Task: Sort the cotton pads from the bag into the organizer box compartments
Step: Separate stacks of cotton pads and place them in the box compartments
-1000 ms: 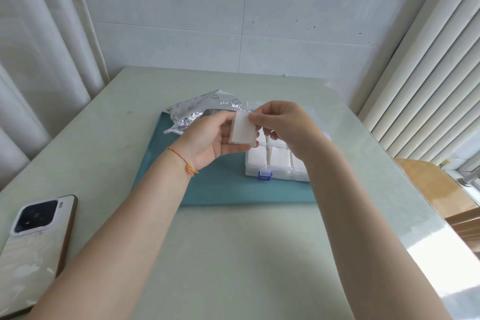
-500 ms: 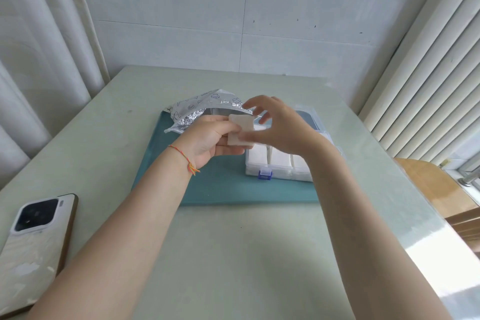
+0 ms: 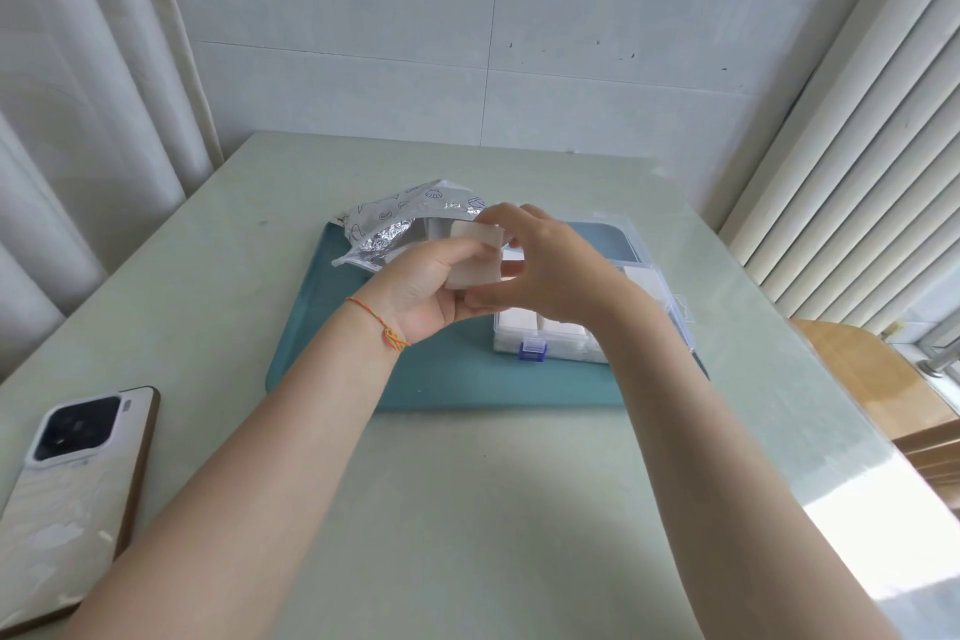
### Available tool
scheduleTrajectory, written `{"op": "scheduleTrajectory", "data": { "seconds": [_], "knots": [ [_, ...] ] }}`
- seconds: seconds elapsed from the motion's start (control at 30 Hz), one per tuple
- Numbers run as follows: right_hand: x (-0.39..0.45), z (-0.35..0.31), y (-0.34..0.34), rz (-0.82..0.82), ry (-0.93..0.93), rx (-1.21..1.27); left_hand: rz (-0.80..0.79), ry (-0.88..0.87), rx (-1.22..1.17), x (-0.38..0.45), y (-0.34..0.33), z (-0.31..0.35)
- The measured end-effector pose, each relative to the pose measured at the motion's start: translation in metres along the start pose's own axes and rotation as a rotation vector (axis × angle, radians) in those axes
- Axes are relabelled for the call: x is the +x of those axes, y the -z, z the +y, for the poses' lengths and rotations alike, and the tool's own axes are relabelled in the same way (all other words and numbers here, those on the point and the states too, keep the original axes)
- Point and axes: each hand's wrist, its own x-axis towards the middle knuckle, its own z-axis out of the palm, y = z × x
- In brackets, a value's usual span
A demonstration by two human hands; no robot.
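My left hand (image 3: 423, 288) grips a small stack of white cotton pads (image 3: 475, 257) above the teal mat, its fingers curled round the stack. Against the stack's right side, my right hand (image 3: 550, 270) pinches at the pads with thumb and fingers. Behind the hands lies the silver foil bag (image 3: 395, 229), its mouth open. The clear organizer box (image 3: 550, 343) sits under my right hand with its lid open; white pads fill its near compartments, and a blue latch marks its front edge. The farther compartments are hidden by my hand.
A teal mat (image 3: 457, 379) lies under the bag and box on the pale green table (image 3: 467, 509). A phone (image 3: 67, 494) lies face down at the near left edge. Curtains hang to the left, blinds to the right, and a wooden chair (image 3: 872, 379) stands at the right.
The pad stack has risen slightly and tilted between both hands. My right hand moved from the stack's top edge to its right side, fingers curling over it.
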Motion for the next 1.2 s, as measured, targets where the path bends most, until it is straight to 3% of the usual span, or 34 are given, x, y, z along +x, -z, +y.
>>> {"op": "scheduleTrajectory", "data": {
  "seconds": [0.2, 0.37, 0.57, 0.7, 0.87, 1.03, 1.2],
  "knots": [
    [0.0, -0.001, 0.001, -0.017, -0.01, -0.027, 0.017, -0.025, 0.036, 0.0, -0.002, 0.0],
    [-0.008, 0.006, 0.03, 0.03, -0.166, 0.371, 0.074, -0.099, 0.089, 0.002, -0.004, 0.002],
    [-0.024, 0.035, 0.052, 0.148, -0.245, 0.523, 0.143, -0.126, 0.315, 0.015, -0.045, -0.004],
    [-0.046, 0.062, 0.068, 0.209, -0.296, 0.48, 0.167, -0.156, 0.447, 0.03, -0.083, -0.023],
    [-0.071, 0.098, 0.088, 0.326, -0.406, 0.313, 0.21, -0.17, 0.801, 0.051, -0.106, -0.042],
    [-0.082, 0.117, 0.087, 0.287, -0.466, 0.202, 0.174, -0.153, 1.175, 0.058, -0.12, -0.053],
    [-0.083, 0.12, 0.079, 0.214, -0.486, 0.168, 0.173, -0.16, 1.313, 0.057, -0.118, -0.061]
  ]
}}
